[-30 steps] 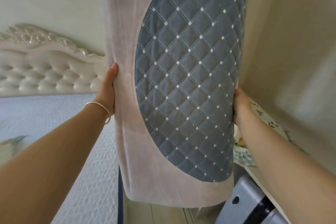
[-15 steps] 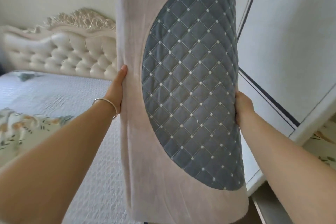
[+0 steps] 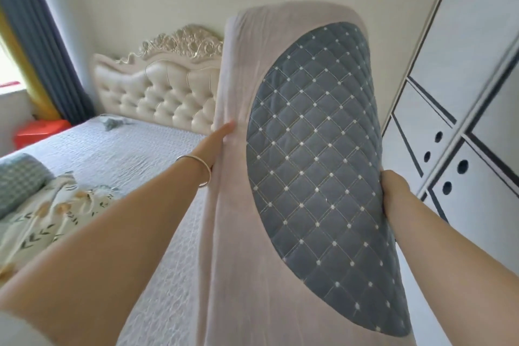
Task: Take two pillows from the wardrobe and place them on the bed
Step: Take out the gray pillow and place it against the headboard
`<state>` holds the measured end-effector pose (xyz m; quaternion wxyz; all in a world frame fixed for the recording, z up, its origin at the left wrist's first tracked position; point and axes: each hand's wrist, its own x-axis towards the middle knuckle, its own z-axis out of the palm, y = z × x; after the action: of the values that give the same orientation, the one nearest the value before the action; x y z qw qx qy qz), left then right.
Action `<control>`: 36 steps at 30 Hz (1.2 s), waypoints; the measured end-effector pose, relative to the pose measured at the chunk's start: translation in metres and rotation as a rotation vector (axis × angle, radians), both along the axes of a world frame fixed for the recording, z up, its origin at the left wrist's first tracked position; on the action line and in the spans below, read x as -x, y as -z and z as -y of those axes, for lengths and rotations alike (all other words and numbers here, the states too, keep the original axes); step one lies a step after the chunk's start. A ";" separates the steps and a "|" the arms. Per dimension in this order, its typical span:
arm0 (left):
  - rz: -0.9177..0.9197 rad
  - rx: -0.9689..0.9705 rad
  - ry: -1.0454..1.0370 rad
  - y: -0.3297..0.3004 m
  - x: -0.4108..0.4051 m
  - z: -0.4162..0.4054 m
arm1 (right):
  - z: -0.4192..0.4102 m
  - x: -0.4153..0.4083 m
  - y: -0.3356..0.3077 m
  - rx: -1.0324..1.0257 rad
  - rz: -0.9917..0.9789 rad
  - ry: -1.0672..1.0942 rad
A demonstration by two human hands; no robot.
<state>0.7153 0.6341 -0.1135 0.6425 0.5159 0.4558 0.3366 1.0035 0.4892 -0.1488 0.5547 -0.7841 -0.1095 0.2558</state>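
Note:
I hold a long pillow [image 3: 295,166] upright in front of me; it is pale pink with a grey quilted oval panel dotted white. My left hand [image 3: 217,137], a silver bangle on its wrist, presses flat against the pillow's left edge. My right hand [image 3: 393,194] grips its right edge, fingers hidden behind it. The bed [image 3: 118,154] with a pale quilted cover lies to the left and behind the pillow. The wardrobe [image 3: 460,126], white with black lines and round holes, stands at the right.
A cream tufted headboard [image 3: 160,93] stands against the far wall. A floral quilt [image 3: 47,219] and a green checked cushion [image 3: 19,180] lie on the bed's near left. A blue and yellow curtain [image 3: 36,59] and a red box [image 3: 39,132] are at far left.
The view has swung left, away from the wardrobe's inside toward the bed. The pillow has come out with both hands and tilted, its top now in sight; more of the bed shows.

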 end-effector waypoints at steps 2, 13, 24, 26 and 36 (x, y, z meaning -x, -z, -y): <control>-0.024 -0.004 -0.044 -0.011 -0.029 -0.033 | -0.045 -0.035 -0.011 0.026 0.033 -0.027; -0.049 0.064 -0.310 -0.003 -0.107 -0.200 | -0.292 -0.135 -0.022 0.099 0.162 -0.243; -0.072 0.191 -0.500 0.035 -0.109 -0.396 | -0.550 -0.148 0.006 0.111 0.093 -0.435; -0.087 0.208 -0.536 0.043 -0.111 -0.422 | -0.588 -0.150 0.017 0.098 0.046 -0.514; -0.093 0.232 -0.786 0.083 -0.143 -0.537 | -0.831 -0.175 0.112 0.058 -0.193 -0.804</control>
<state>0.8582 1.1709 -0.1965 0.4976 0.2415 0.6817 0.4789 1.1786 1.3201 -0.2609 0.3959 -0.6668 -0.3470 0.5274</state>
